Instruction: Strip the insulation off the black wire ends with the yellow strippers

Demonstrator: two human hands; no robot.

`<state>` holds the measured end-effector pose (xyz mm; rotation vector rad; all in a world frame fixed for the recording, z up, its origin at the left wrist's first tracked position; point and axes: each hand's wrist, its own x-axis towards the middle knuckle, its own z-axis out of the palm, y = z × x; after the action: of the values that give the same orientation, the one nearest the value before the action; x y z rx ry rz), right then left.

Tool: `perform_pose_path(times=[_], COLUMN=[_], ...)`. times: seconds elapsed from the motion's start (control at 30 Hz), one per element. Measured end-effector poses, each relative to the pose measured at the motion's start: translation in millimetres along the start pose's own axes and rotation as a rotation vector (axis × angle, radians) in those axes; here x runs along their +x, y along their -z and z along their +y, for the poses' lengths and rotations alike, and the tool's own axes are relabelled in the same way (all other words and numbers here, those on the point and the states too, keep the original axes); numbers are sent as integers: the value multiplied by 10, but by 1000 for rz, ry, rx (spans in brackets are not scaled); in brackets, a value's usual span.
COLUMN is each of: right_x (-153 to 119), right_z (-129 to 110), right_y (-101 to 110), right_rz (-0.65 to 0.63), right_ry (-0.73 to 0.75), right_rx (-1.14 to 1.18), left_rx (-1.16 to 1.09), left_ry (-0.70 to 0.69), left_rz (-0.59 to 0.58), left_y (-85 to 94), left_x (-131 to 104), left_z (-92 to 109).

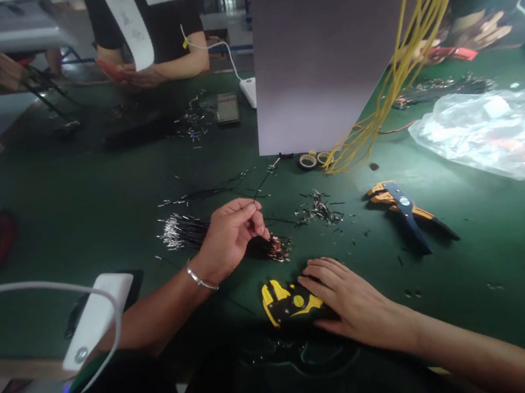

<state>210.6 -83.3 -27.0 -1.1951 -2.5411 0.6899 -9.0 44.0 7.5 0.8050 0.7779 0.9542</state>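
My left hand point(229, 239) pinches a thin black wire point(262, 185) between thumb and forefinger, its far end pointing up and away. Beneath that hand lies a bundle of black wires point(186, 231), with silvery ends on the left and bare copper ends point(279, 248) showing on the right. My right hand point(355, 302) is closed over the handles of a yellow and black wire stripper point(286, 302), its jaws facing left; the palm hides most of the handles. A small heap of wire scraps point(320, 208) sits beyond the right hand.
A blue and orange wire stripper point(404, 205) lies at right, before a clear plastic bag point(489, 129). Yellow wires point(403, 73) hang beside a grey panel point(313, 52). Tape rolls point(308, 161) stand below it. A white power strip point(98, 317) is at left. Co-workers sit opposite.
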Motion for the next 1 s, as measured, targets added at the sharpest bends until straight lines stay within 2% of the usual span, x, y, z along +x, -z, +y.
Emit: perform_pose_path(times=[0.13,0.23,0.33,0.47,0.53,0.6,0.73,0.9,1.0], right_x=[42,62,47,33,49,83,174,279,325], right_z=[-5,34,105,184,200,207,223,237,237], right_y=[-21,-1,92,263,313,332,339,342,328], right_rz=[46,139,211,186,248,336,397,350,334], right_ry=[-38,-68,-202,-468,-517,-520,-456,-415,-384], right_rx=[54,189,494,1051,1293,1421,1502,1433,1482], left_rx=[2,-13,-22,-19,-18,-18,-8,35,43], left_ry=[-14,-23,-34,-65,-74,-75,-70,-60,-63], left_rz=[8,2,4,31,42,46,47,63,70], left_y=[6,6,-1,-16,-23,-30,-43,-69,-104], left_x=[10,11,7,-3,-9,-17,-37,-68,-92], left_z=[-6,13,53,107,121,126,125,141,157])
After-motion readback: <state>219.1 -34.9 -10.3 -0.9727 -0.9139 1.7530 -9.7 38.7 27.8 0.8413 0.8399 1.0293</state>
